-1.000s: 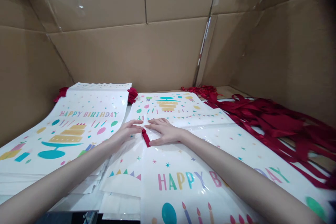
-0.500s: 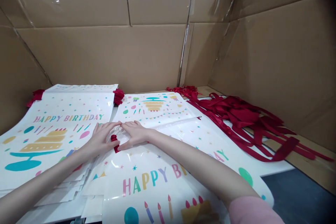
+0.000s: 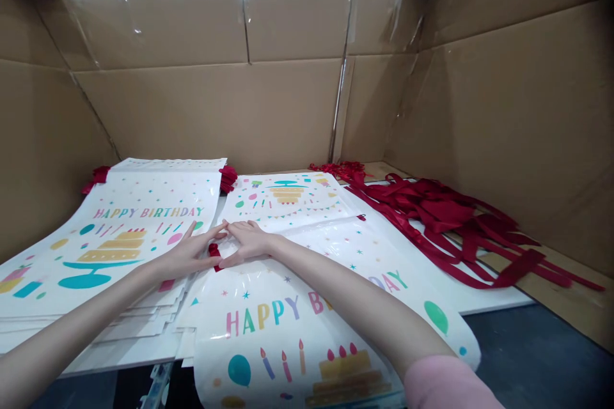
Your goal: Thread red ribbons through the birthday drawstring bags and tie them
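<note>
A glossy white sheet printed with "HAPPY BIRTHDAY" (image 3: 254, 323), candles and a cake lies in front of me, its near edge curling down. At its upper left corner is a short piece of red ribbon (image 3: 215, 257). My left hand (image 3: 192, 252) is bent around the ribbon from the left, its thumb pressed against it. From the right, my right hand (image 3: 247, 241) grips the sheet's corner, thumb beside the ribbon and fingers over the upper edge. The two hands' fingertips meet there. What lies under the fingers is hidden.
On the left lies a stack of matching printed sheets (image 3: 158, 201) with red ribbon bunches (image 3: 228, 179) at its far corners. Loose red ribbons (image 3: 446, 208) are heaped at the right. Tall cardboard walls (image 3: 215, 115) enclose the back and sides. A dark surface (image 3: 537, 351) shows at front right.
The view has tilted up, showing more window above the cardboard. Both hands stay at the ribbon, their fingers shifting only slightly. The left stack appears further right in view.
</note>
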`<state>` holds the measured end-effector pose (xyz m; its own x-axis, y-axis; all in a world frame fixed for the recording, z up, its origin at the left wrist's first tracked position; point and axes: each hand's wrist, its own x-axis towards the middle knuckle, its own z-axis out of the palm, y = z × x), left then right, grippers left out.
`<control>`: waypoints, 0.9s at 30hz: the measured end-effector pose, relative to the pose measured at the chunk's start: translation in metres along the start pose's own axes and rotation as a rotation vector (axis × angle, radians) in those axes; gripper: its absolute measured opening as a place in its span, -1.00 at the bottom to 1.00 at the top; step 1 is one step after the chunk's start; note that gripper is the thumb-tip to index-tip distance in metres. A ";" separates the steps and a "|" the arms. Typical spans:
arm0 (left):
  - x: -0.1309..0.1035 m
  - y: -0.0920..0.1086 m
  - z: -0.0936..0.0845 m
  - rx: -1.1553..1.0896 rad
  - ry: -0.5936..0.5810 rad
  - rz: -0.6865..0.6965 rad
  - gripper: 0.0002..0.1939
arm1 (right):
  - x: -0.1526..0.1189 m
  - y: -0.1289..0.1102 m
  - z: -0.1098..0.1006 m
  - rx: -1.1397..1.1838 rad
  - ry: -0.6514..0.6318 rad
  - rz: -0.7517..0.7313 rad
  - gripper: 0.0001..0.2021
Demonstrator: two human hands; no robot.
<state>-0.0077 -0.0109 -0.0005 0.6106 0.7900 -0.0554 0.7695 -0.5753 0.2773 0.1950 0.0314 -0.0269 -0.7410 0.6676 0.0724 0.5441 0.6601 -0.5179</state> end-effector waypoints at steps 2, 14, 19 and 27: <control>-0.001 -0.001 0.001 0.006 -0.002 -0.006 -0.24 | 0.001 -0.001 0.000 -0.015 -0.004 0.004 -0.08; -0.002 0.010 0.006 0.072 0.050 -0.073 -0.29 | -0.049 0.014 -0.019 -0.086 -0.014 0.135 -0.12; -0.003 0.009 0.006 0.058 0.053 -0.082 -0.28 | -0.106 0.073 -0.055 -0.245 0.277 0.516 -0.53; -0.003 0.012 0.001 0.106 0.022 -0.041 -0.39 | -0.192 0.149 -0.109 -0.208 0.539 0.981 -0.79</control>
<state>0.0000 -0.0199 0.0020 0.5747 0.8173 -0.0429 0.8100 -0.5605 0.1727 0.4612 0.0392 -0.0250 0.2785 0.9555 0.0975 0.8879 -0.2175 -0.4053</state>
